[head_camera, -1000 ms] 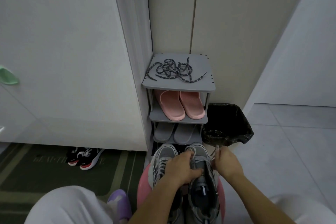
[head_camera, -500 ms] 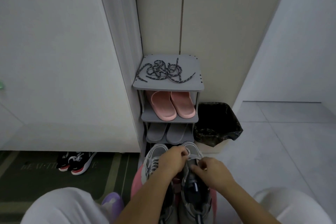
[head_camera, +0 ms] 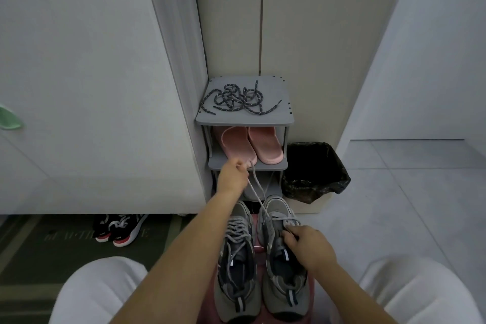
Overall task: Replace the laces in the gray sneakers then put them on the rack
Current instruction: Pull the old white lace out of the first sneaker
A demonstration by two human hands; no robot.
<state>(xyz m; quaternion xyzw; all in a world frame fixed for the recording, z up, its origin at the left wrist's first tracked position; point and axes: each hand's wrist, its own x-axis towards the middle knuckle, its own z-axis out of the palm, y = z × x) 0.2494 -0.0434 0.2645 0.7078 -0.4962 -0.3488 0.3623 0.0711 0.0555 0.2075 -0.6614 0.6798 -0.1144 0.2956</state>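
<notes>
Two gray sneakers stand side by side on a pink stool between my knees: the left sneaker (head_camera: 236, 265), laced, and the right sneaker (head_camera: 281, 294). My left hand (head_camera: 232, 179) is stretched forward, shut on a pale gray lace (head_camera: 255, 193) that runs taut from the right sneaker's eyelets up to my fingers. My right hand (head_camera: 309, 247) presses on the right sneaker's tongue and holds it down. A tangle of dark speckled laces (head_camera: 238, 100) lies on the top shelf of the gray rack (head_camera: 278, 119).
Pink slippers (head_camera: 252, 146) fill the rack's second shelf, gray ones the shelf below. A bin with a black bag (head_camera: 313, 173) stands right of the rack. Black-and-red shoes (head_camera: 119, 227) lie on a green mat at left, under a white cabinet.
My left hand left the sneaker and pulled forward and up, drawing the gray lace out long. My right hand dropped onto the right sneaker's tongue.
</notes>
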